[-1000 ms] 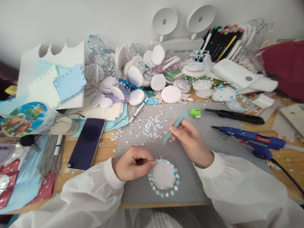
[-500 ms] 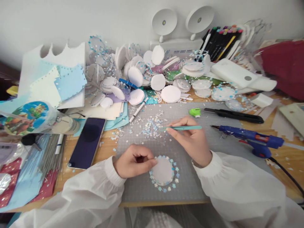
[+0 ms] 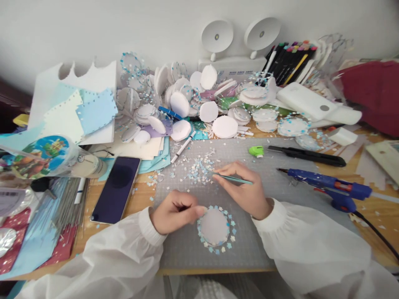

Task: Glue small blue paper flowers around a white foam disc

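Note:
My right hand (image 3: 245,189) is closed around teal tweezers (image 3: 235,179). Their tips reach into a scatter of tiny blue and white flower-shaped paper pieces (image 3: 199,168) on the grey cutting mat (image 3: 183,253). Thumb and fingers of my left hand (image 3: 177,211) pinch the upper left edge of a white disc (image 3: 215,226). Small pale blue, white and cream flowers ring this disc; some stand off its rim at the lower right. Whether the tweezers grip a piece is too small to tell.
To the right lie a blue glue gun (image 3: 330,182), a black box cutter (image 3: 307,155) and a green small tool (image 3: 256,151). White discs (image 3: 225,126) pile up behind the mat. On the left are a phone (image 3: 116,189) and a cup (image 3: 43,155).
My right hand has shifted left and slightly down, and the tweezers now slant with their back end lower. My left hand stays at the disc. The view has tilted slightly upward.

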